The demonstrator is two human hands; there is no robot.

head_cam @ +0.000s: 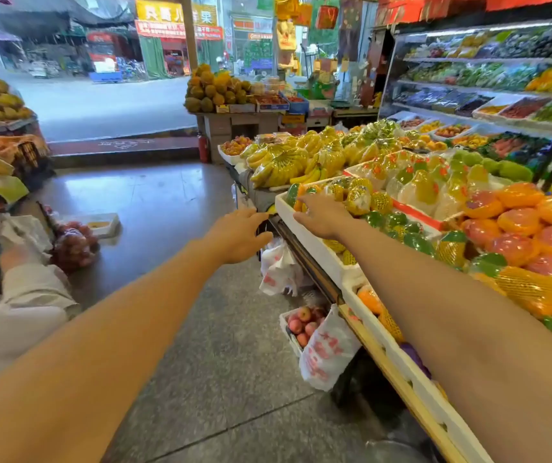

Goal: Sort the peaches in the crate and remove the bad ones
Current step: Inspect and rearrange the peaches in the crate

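While both arms stretch out toward the far corner of the fruit bench (368, 332), the sorting itself looks not yet begun: neither hand is on a peach. The right hand (321, 215) lies over the rim of a white foam tray (301, 228) with its fingers fairly straight and spread, so its grip is wide and holds nothing; its fingertips reach toward the netted yellow fruit (358, 198) in that tray. The left hand (238, 235) hovers at the end of the dark rail (301, 259) along the bench's front, fingers curved toward it, but I cannot tell whether its grip closes on the rail or merely nears it. The task's things sit well away from both hands: the peaches (303, 324), pink and red, lie in a white crate (284, 319) low down under the bench edge, near the floor (201, 329), partly covered by a white plastic bag (328, 352) with red print that hangs from the bench. By my reading, the step in hand is getting into position, or shifting the tray, rather than picking. The next move would call for bringing both hands down and back to the crate, clearing the bag aside, and turning each peach over to check for bruises or soft spots.
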